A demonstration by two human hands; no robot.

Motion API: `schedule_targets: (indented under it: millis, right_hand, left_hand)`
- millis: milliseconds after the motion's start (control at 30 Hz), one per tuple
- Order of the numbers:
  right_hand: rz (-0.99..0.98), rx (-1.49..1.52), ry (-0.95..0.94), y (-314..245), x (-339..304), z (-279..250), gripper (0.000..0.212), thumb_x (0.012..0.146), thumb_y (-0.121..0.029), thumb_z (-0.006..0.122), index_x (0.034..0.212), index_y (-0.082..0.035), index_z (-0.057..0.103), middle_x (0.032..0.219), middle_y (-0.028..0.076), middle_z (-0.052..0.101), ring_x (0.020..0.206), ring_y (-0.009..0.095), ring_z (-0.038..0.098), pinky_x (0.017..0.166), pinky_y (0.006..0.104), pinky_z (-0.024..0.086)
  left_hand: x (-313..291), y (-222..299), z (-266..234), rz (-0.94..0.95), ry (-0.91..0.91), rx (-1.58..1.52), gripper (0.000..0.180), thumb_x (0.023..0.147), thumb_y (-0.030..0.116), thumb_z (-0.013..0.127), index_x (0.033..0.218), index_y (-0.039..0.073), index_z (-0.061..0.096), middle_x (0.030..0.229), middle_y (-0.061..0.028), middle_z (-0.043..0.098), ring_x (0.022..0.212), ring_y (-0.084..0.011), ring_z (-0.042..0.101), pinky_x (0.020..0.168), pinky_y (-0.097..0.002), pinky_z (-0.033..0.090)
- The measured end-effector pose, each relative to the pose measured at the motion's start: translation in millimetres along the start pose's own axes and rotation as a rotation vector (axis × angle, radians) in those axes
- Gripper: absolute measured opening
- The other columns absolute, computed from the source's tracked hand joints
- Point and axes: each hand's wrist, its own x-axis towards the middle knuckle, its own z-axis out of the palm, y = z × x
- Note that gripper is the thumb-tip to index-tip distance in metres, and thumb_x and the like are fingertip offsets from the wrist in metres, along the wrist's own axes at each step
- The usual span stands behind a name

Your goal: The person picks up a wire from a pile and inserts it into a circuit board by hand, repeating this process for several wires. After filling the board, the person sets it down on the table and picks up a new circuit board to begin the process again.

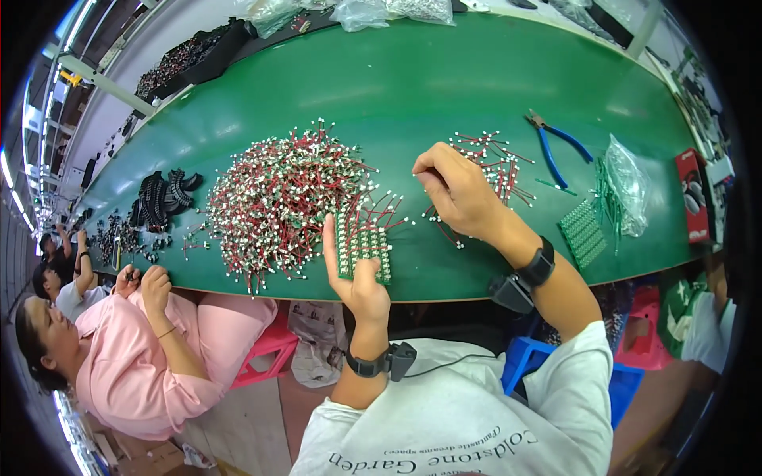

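While a person in pink [151, 361] is sitting at the left with both hands up by the edge of the green worktop [413, 95], small black bits [119, 236] and curved black strips [163, 198] are lying just past those hands. Next, a big heap of red wires with white ends [278, 182] is sitting on the worktop. Beside the heap's right edge, the left hand [363, 297] is holding a green board [361, 242]. Its grip is clamping the board's lower left part, with one finger lying along the side and the thumb pressing low on the front. Red wires are crossing the board's top part. To the right, the right hand [459, 194] is hanging over the worktop. Its grip is pinching, fingertips together, but I cannot tell if something tiny is between them. Just past it, a smaller bunch of red wires [504, 170] is lying spread out. Farther right, blue-handled pliers [548, 151] are lying with handles apart. Another green board [585, 236] is resting near a clear bag [633, 186]. At the far right, a red box [694, 194] is standing.
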Motion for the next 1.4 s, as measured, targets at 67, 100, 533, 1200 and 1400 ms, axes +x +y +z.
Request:
schedule_targets:
  millis: [67, 100, 533, 1200, 1400]
  right_hand:
    - [-0.05, -0.034, -0.012, -14, -9, -4, 0.013, 0.086, 0.005, 0.06, 0.097, 0.0, 0.057, 0.086, 0.013, 0.057, 0.075, 0.028, 0.058, 0.067, 0.0353, 0.048]
    - [-0.078, -0.012, -0.023, -17, -15, -7, 0.017, 0.083, 0.007, 0.062, 0.097, 0.0, 0.058, 0.088, 0.013, 0.059, 0.077, 0.028, 0.06, 0.066, 0.0347, 0.05]
    - [-0.469, 0.042, -0.052, -40, -36, 10, 0.028, 0.072, -0.003, 0.073, 0.096, -0.002, 0.06, 0.081, 0.009, 0.061, 0.063, 0.025, 0.06, 0.052, 0.0337, 0.048]
    - [-0.25, -0.035, -0.032, -40, -39, 17, 0.017, 0.067, 0.001, 0.068, 0.084, -0.002, 0.064, 0.077, 0.009, 0.057, 0.062, 0.024, 0.057, 0.052, 0.0343, 0.047]
    - [-0.223, -0.02, -0.035, -40, -40, 17, 0.015, 0.068, 0.002, 0.068, 0.082, -0.002, 0.063, 0.075, 0.009, 0.056, 0.063, 0.025, 0.056, 0.054, 0.0352, 0.046]
  left_hand:
    - [0, -2, 6, -0.015, -0.026, 0.011, 0.077, 0.072, -0.01, 0.042, 0.149, -0.003, 0.033, 0.127, -0.0102, 0.054, 0.094, -0.0119, 0.058, 0.081, -0.0235, 0.048]
    - [-1, -3, 12, -0.029, -0.026, 0.001, 0.077, 0.073, -0.01, 0.043, 0.149, -0.003, 0.033, 0.127, -0.0103, 0.054, 0.094, -0.0113, 0.057, 0.08, -0.023, 0.048]
    - [-14, -27, 17, 0.168, -0.091, 0.257, 0.071, 0.077, -0.007, 0.045, 0.147, -0.007, 0.031, 0.146, -0.0167, 0.039, 0.133, -0.0239, 0.042, 0.111, -0.0359, 0.033]
    - [-11, -25, 17, 0.415, -0.16, 0.566, 0.072, 0.091, 0.031, 0.062, 0.144, -0.008, 0.034, 0.127, -0.0205, 0.049, 0.113, -0.0309, 0.053, 0.098, -0.0402, 0.042]
    - [-8, -23, 16, 0.494, -0.192, 0.678, 0.071, 0.09, 0.029, 0.062, 0.144, -0.009, 0.034, 0.131, -0.0237, 0.047, 0.117, -0.0358, 0.05, 0.101, -0.0442, 0.04]
